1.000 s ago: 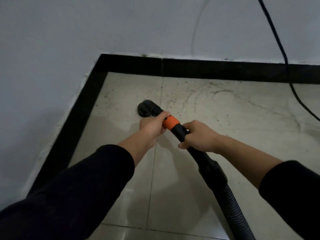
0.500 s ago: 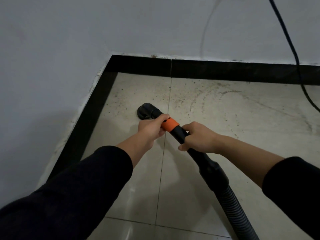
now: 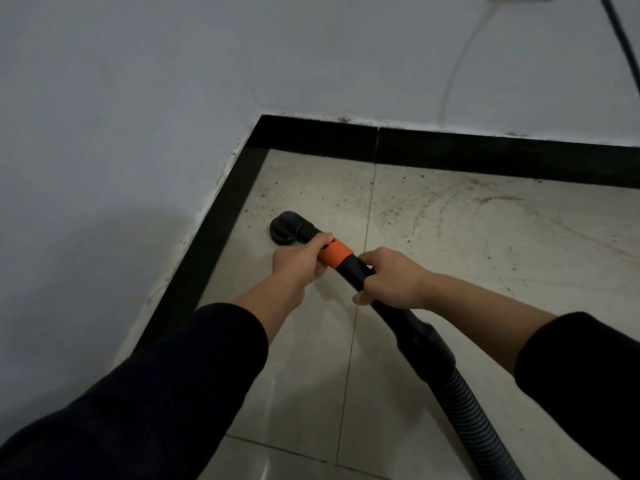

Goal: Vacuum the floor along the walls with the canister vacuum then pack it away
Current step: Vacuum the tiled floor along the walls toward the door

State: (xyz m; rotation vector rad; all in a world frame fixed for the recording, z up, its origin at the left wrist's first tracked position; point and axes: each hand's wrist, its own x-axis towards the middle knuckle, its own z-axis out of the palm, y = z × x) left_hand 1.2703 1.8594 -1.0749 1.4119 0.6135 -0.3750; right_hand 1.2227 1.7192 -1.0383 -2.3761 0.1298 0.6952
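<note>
Orange collar [image 3: 335,255] ringing the black vacuum tube [image 3: 355,271], caught between two hands. Just ahead of the collar, left hand [image 3: 299,263] curled over the tube from above, forefinger lying along the collar's front edge. Just behind the collar, right hand [image 3: 391,277] wrapped fully round the tube, thumb tip showing beneath it. Both grips closed tight on the tube, nothing else held. Beyond the collar, past the left hand, round black nozzle [image 3: 289,228] face down on the pale floor tile [image 3: 311,358], near the side run of black skirting [image 3: 221,244] and short of the corner. Just behind the collar, a grout line [image 3: 346,375] passing under the tube. Back from the collar, tube thickening into a cuff, then ribbed hose [image 3: 474,420] trailing off the bottom edge. Farther out from the collar, toward the rear skirting, brown grit [image 3: 391,209] and curved dusty streaks scattered over the tile. High above the collar, on the white wall [image 3: 138,98], a thin pale cord [image 3: 460,64] and a dark cable [image 3: 623,39] hanging down. Nearer than the collar, dark sleeves [image 3: 156,393] ending short of bare forearms.
</note>
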